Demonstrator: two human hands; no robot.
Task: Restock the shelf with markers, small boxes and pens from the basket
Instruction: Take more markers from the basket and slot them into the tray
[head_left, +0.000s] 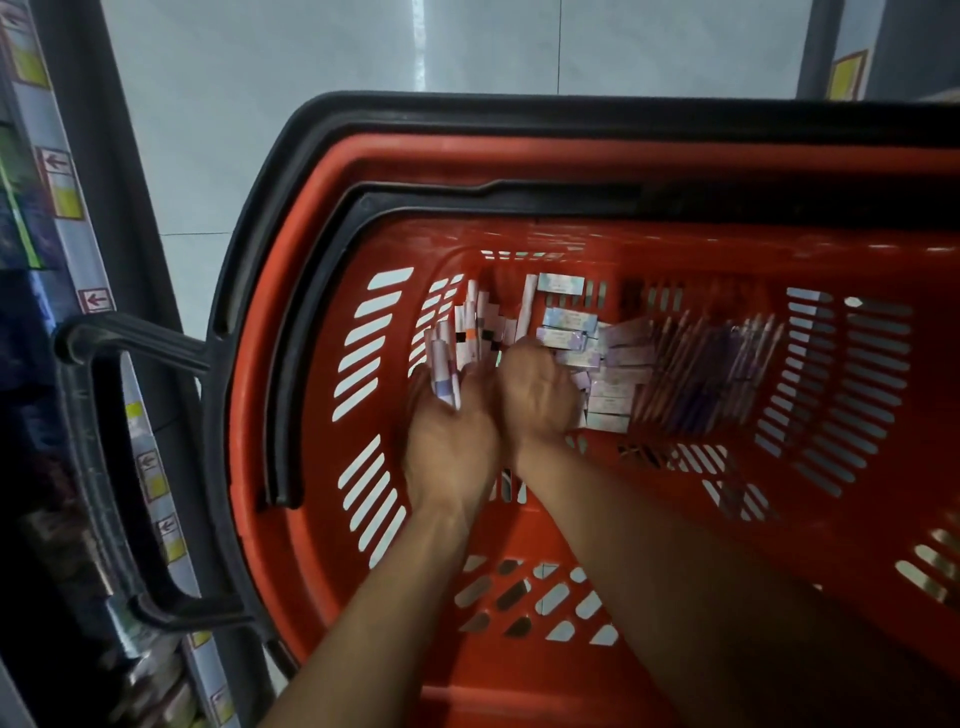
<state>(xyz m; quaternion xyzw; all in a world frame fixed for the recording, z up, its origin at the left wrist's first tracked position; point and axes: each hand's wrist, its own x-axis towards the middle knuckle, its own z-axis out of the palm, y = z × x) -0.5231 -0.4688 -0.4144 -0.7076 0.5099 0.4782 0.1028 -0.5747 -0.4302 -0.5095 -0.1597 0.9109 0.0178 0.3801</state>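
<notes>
From the head view, both hands reach down into a red basket (311, 415) with slotted walls and a black rim. The left hand (449, 447) grips a small bundle of markers (445, 371), white and lilac barrels sticking up past its fingers. The right hand (537, 392) sits just beside it, touching it, with fingers curled down among the goods; it seems to be closing on something, but motion blur and the back of the hand hide what, so whether it holds anything cannot be told. More markers (483, 325) lie just beyond the fingertips of both hands, against the basket's far corner. Small boxes (608, 364), pale lilac and blue, are heaped directly right of the right hand, some touching it. Pens (711, 374) lie in a loose row farther right, well apart from both hands. A black handle (111, 467) juts from the basket to the left of the left hand, next to the shelf (47, 364), whose edge strip bears price labels.
</notes>
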